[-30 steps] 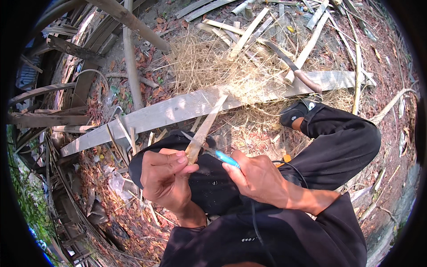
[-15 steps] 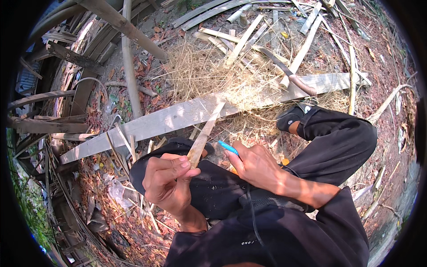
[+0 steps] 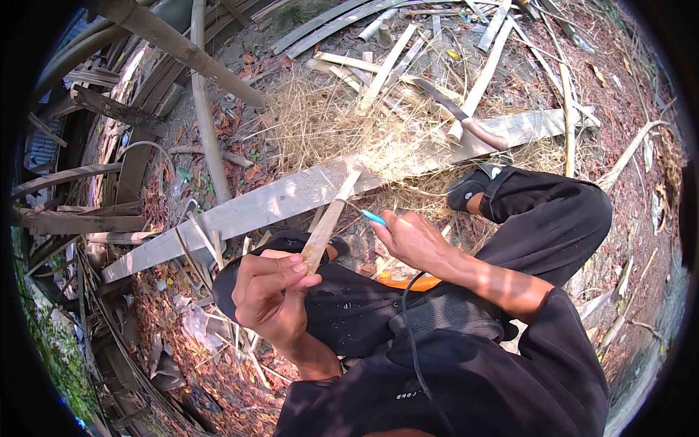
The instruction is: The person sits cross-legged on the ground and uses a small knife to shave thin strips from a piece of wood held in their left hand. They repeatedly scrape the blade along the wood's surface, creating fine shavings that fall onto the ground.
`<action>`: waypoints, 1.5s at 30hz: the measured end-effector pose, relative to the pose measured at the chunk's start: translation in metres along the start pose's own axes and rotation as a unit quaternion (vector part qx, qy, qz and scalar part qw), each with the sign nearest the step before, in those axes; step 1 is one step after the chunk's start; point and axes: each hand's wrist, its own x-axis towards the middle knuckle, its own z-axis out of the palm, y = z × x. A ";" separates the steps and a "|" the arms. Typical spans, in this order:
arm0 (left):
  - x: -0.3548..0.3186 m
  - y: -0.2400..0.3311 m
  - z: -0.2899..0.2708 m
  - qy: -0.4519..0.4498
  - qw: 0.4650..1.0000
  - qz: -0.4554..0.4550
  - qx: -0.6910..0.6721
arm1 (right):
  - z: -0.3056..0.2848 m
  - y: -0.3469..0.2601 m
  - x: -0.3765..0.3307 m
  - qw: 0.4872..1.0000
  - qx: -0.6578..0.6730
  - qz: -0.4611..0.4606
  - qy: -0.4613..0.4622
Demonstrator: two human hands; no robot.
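Note:
My left hand [image 3: 273,295] pinches the near end of a flat, tapering bamboo strip [image 3: 325,229] between thumb and fingers. The strip slants up and away, its far end over the grey wooden plank [image 3: 269,200]. My right hand [image 3: 411,239] is closed round a slim tool with a blue handle [image 3: 373,218]. A thin, dark tip runs from that handle to the strip's right edge and seems to touch it. The tip is too fine to tell its exact kind. Beyond my right hand, a machete [image 3: 466,120] with a brown handle lies across the plank.
Pale shavings [image 3: 313,120] heap behind and over the plank. Split bamboo pieces [image 3: 389,69] lie farther back. Bamboo poles [image 3: 207,109] and stacked timber stand at the left. My crossed legs in black trousers [image 3: 550,207] flank the plank. Something orange [image 3: 411,282] shows beneath my right forearm.
My right hand has moved slightly up and to the right, and the tool's tip now meets the strip. More of the orange thing shows. The whole view has shifted a little.

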 end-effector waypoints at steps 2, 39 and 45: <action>0.003 0.001 0.003 -0.010 1.000 0.009 -0.002 | 0.004 0.004 -0.006 1.000 0.009 -0.005 0.005; 0.000 -0.011 -0.028 0.005 1.000 -0.015 -0.005 | 0.060 0.043 0.041 0.995 0.099 -0.004 0.031; 0.000 -0.011 -0.026 0.004 1.000 -0.003 0.006 | 0.066 0.048 0.051 0.999 0.052 0.014 0.001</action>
